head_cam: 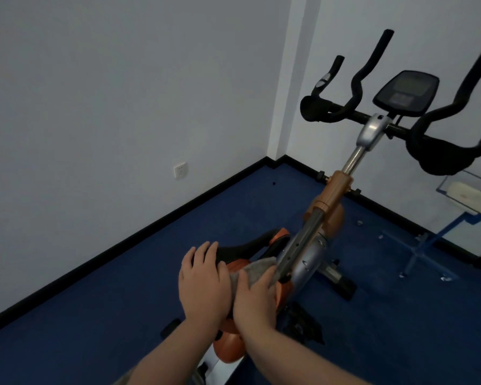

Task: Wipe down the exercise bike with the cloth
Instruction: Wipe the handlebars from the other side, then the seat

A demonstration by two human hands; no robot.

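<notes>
An orange, silver and black exercise bike (pixel 333 195) stands on the blue floor, handlebars and a dark console (pixel 406 91) at the upper right. Its black and orange saddle (pixel 250 245) lies low in the middle. A grey cloth (pixel 257 269) lies on the saddle beside the silver seat post. My right hand (pixel 254 300) presses on the cloth, fingers reaching forward over it. My left hand (pixel 203 282) rests flat on the saddle's left side, fingers straight. Much of the saddle is hidden under both hands.
White walls meet in a corner behind the bike, with a wall socket (pixel 180 170) low on the left wall. A clear acrylic stand (pixel 456 207) with a white pad sits at the right. The bike's black foot (pixel 342 284) and a pedal (pixel 303 323) stick out below.
</notes>
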